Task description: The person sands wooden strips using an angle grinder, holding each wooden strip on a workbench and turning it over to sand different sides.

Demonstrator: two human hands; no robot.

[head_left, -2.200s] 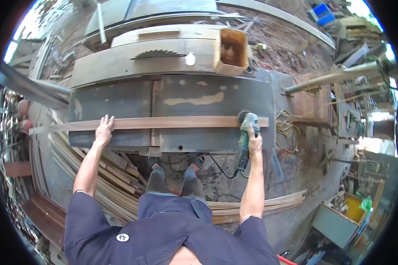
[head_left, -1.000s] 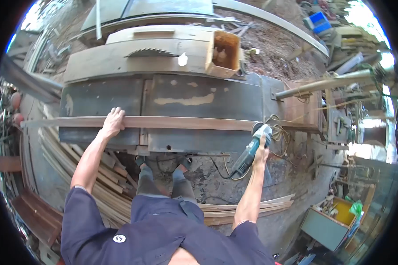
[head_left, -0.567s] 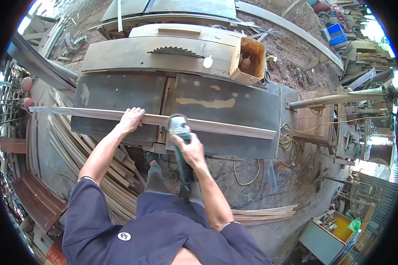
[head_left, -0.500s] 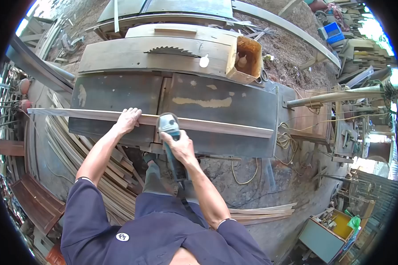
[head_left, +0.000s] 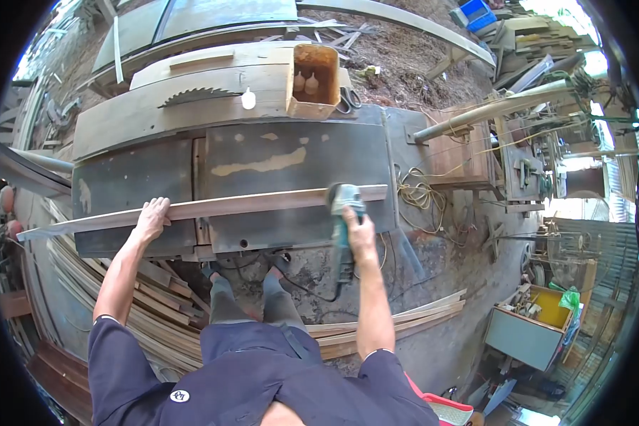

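Note:
A long wooden strip (head_left: 248,204) lies across a dark metal machine table (head_left: 263,149), its left end sticking out past the table's edge. My left hand (head_left: 153,216) is wrapped over the strip left of its middle, holding it. In my right hand (head_left: 360,234) is a teal angle grinder (head_left: 342,231), gripped round its body. The grinder's head rests at the strip near the right end; the disc is blurred and mostly hidden. The grinder's dark cord hangs from its rear end toward the floor.
Behind the strip, a wooden board carries a saw blade (head_left: 199,96), a white bottle (head_left: 248,98) and an open box (head_left: 312,82). Scissors (head_left: 349,101) lie beside the box. Coiled cord (head_left: 422,195) hangs at the right; stacked strips (head_left: 138,298) lie on the floor.
My right hand has carried the grinder rightward along the strip, from near its middle to near its right end. My left hand keeps its hold. The head view has shifted right.

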